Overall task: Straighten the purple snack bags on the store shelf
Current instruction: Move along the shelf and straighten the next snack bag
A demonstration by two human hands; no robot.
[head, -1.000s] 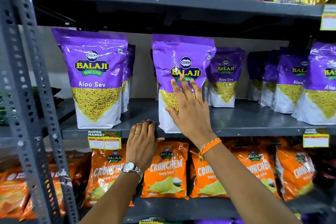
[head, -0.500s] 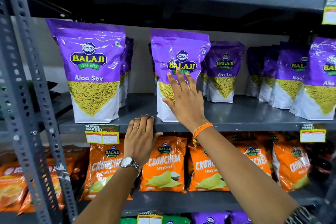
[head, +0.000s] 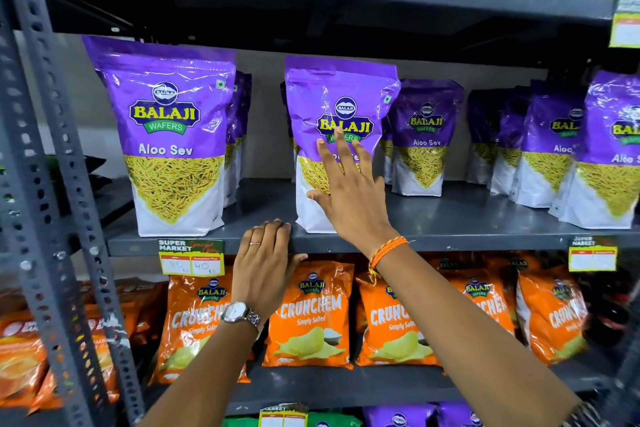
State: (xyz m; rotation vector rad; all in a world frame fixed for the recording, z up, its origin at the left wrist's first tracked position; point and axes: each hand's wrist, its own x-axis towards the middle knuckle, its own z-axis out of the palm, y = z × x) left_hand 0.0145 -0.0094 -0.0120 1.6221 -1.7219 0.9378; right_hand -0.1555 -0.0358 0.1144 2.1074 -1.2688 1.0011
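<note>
The grey shelf carries the purple snack bags, the middle bag upright under my right hand, whose fingers lie spread flat on its front, gripping nothing, while my left hand curls its fingers over the shelf edge below.

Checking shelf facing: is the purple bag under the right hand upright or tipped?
Upright. The purple bag stands on its base at the shelf front edge, label facing out; the right hand lies flat against its front.
</note>
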